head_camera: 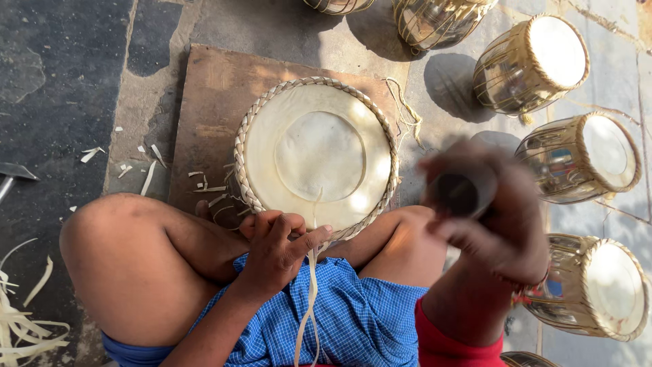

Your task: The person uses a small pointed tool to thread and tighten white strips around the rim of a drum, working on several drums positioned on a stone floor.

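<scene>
Seated cross-legged on stone paving (61, 81), with a wooden board (210, 95) laid ahead of the knees. Centred on the board: an unfinished drum head (319, 156), pale skin with a raised inner disc, rim already ringed by a braided hide border (248, 136). Braid appears closed around the visible rim; lacing judged still in progress, since a loose rawhide strip (311, 306) hangs from the near edge down over the blue checked cloth (353, 319). Finished metal-bodied drums (530, 64), fully laced, standing in a row to the right. Hide trimmings (20, 319) scattered at lower left. Left hand (275, 248) resting at the near rim, fingers curled together, pinching the strip. Right hand (496, 217) raised, motion-blurred, fingers wrapped around a dark cylindrical tool (456, 194); kind not discernible.
</scene>
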